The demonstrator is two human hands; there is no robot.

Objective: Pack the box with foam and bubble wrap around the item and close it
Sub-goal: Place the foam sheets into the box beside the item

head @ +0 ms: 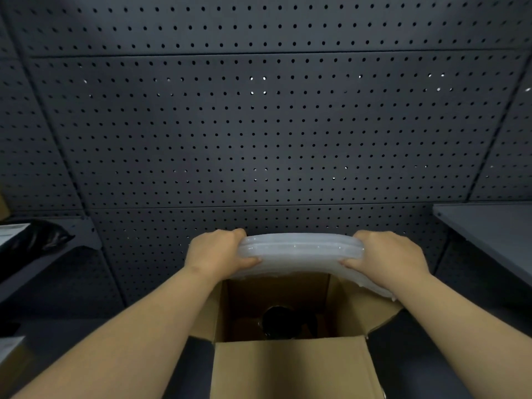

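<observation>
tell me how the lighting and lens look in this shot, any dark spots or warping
Head view: dim overall; the box interior is shadowed, so the dark item reads as a blur; small glints on the foam sheets; wide-angle lens bows the pegboard seams.

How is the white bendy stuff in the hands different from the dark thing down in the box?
The stack of white foam sheets is pale and flat, bent into an arch; the dark rounded item is black and lumpy. The foam is held above the open brown cardboard box by the left hand and right hand; the item sits at the bottom, untouched. Both line up with the box opening.
</observation>
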